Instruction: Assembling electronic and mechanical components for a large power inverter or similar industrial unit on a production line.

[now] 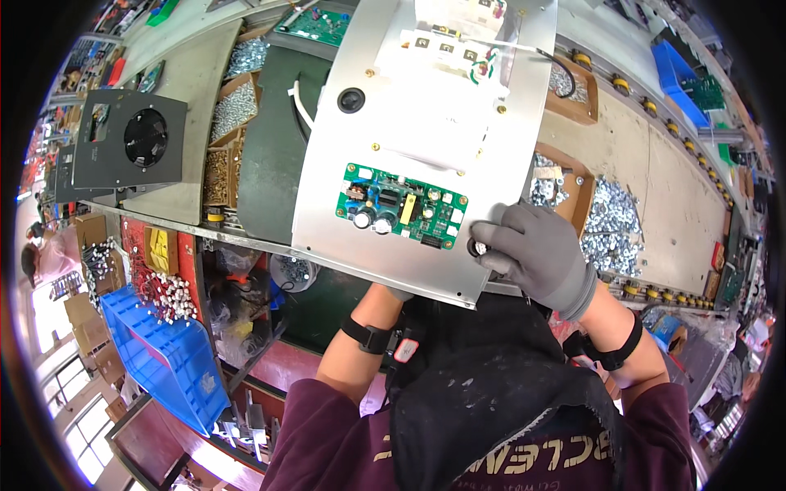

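A bright silver sheet-metal panel (323, 209) lies before me, tilted, its near edge above my lap. Screwed onto it is a green circuit board (401, 206) with capacitors and a yellow transformer. My right hand (536, 255), in a grey glove, pinches a small black rubber grommet (477, 247) at the panel, just right of the board. A similar round black grommet (351, 100) sits in the panel farther up. My left hand (399, 293) reaches beneath the panel's near edge; only a bit of glove shows and its fingers are hidden.
Cardboard trays of screws (236, 110) stand left of the panel. On the right, a carton (577, 196) and a heap of metal nuts (612, 229) lie near a roller track (651, 106). A black fan housing (131, 139) and a blue crate (164, 356) are at left.
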The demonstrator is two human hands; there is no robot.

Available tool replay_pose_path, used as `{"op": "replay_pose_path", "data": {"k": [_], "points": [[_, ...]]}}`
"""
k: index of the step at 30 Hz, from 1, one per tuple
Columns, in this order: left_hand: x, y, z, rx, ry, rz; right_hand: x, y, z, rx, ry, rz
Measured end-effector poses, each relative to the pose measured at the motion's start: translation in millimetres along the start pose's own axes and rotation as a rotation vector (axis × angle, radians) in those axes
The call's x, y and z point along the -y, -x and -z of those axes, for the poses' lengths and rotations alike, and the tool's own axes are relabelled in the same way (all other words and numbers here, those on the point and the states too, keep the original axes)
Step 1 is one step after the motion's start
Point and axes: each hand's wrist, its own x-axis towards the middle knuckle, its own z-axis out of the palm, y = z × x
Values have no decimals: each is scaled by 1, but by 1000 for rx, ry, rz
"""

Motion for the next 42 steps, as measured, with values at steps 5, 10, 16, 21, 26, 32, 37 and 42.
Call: {"op": "replay_pose_path", "data": {"k": [5, 10, 16, 21, 26, 32, 37, 42], "points": [[7, 8, -3, 29, 211, -81, -3, -4, 2, 34, -53, -22], [12, 0, -22, -4, -347, -220, -8, -4, 0, 34, -71, 0], [3, 0, -17, 47, 55, -116, -2, -7, 3, 98, 7, 25], [-1, 21, -2, -30, -91, -118, -8, -1, -3, 86, 198, 244], [-11, 45, 8, -45, -377, -88, -28, -24, -1, -205, -429, -95], [-7, 42, -7, -77, -717, -69, -7, -20, 16, 79, -116, 168], [-21, 49, 0, -64, -1004, -69, -5, -25, 51, 55, -252, 190], [-38, 85, -2, -271, -308, 157, -117, -49, 133, -1226, -953, -210]]}}
